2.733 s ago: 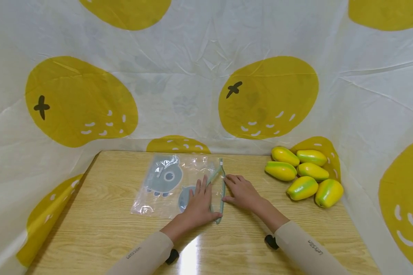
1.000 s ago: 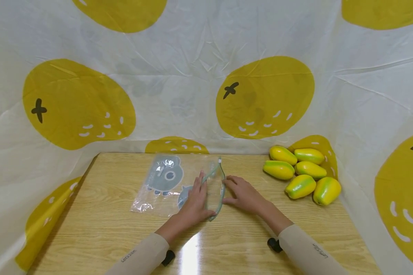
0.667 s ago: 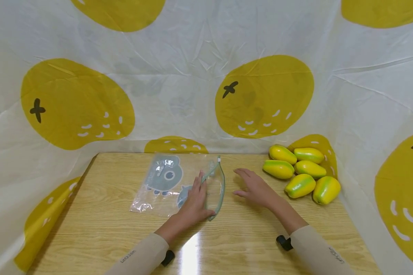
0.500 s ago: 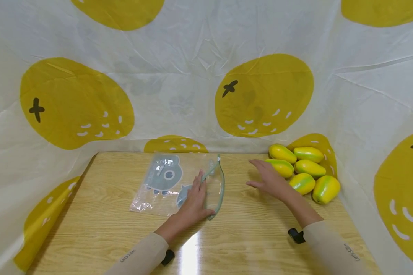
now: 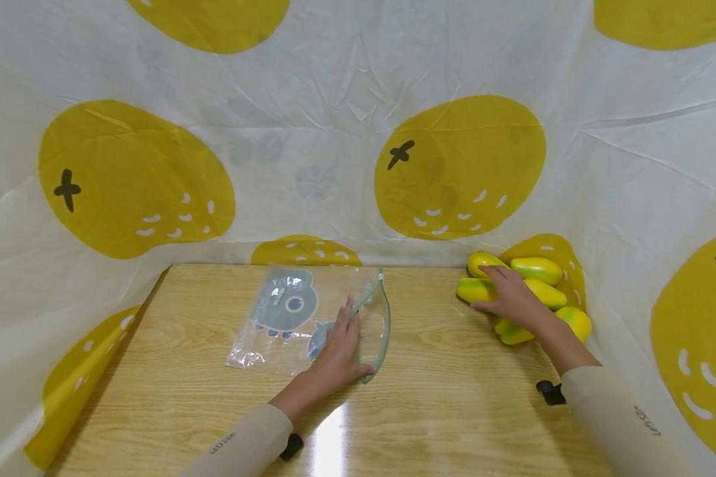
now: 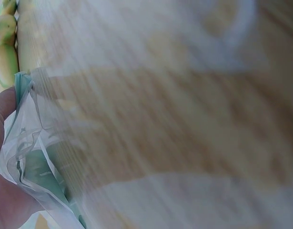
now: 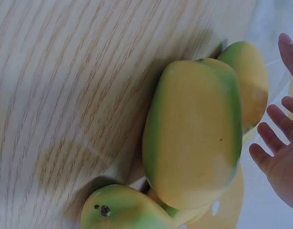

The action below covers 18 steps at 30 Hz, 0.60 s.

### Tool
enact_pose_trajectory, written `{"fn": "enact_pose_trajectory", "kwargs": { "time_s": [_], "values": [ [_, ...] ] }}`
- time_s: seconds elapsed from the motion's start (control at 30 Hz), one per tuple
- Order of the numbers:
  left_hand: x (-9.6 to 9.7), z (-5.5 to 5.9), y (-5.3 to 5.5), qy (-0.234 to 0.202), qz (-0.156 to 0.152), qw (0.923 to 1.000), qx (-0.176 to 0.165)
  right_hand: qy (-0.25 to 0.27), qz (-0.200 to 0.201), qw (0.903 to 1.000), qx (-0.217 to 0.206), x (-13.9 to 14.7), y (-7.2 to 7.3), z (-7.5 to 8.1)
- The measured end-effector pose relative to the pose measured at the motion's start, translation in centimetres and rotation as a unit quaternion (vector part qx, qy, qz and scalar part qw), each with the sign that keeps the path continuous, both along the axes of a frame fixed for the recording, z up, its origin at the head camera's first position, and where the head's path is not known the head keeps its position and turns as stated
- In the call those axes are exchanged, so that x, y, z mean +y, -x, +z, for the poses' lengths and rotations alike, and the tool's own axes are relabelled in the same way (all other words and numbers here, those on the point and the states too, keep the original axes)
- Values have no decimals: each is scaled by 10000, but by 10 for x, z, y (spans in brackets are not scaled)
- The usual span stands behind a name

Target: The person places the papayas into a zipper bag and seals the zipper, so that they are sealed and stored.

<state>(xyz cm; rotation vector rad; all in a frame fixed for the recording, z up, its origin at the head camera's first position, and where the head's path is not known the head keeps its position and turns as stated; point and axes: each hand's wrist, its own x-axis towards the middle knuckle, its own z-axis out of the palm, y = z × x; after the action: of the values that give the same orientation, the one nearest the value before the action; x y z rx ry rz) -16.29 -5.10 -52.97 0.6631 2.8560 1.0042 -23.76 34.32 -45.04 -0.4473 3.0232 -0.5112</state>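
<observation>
A clear zip bag (image 5: 274, 358) with blue-grey cartoon prints lies flat left of centre, its green-edged mouth (image 5: 386, 324) spread apart and facing right. My left hand (image 5: 338, 351) rests on it with extended fingers, the thumb at the near end of the mouth. In the left wrist view, finger and thumb stay at the parted edges of the bag (image 6: 32, 138). Over the group of yellow-green papayas hovers my right hand (image 5: 516, 301), beside the leftmost papaya (image 5: 473, 290). The right wrist view has that hand (image 7: 284, 157) with fingers spread apart, near a large papaya (image 7: 191, 133).
Several more papayas, such as the back one (image 5: 537, 269) and the front right one (image 5: 575, 322), sit close together at the table's back right corner. White cloth (image 5: 310, 172) with yellow fruit prints walls in the wooden table (image 5: 173, 371) at the back and sides.
My right hand has left the bag's mouth and moved right to the papayas. The mouth has widened since the earliest frame; my left hand has stayed on the bag.
</observation>
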Motion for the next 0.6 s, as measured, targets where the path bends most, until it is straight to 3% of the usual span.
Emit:
{"fn": "enact_pose_trajectory", "kwargs": {
  "time_s": [0.3,0.6],
  "values": [
    [1,-2,1,-39,-10,10000,16,-235,2,9997,105,7,4,-8],
    [0,-2,1,-5,-16,10000,58,-409,-310,9987,59,10,7,-19]
  ]
}}
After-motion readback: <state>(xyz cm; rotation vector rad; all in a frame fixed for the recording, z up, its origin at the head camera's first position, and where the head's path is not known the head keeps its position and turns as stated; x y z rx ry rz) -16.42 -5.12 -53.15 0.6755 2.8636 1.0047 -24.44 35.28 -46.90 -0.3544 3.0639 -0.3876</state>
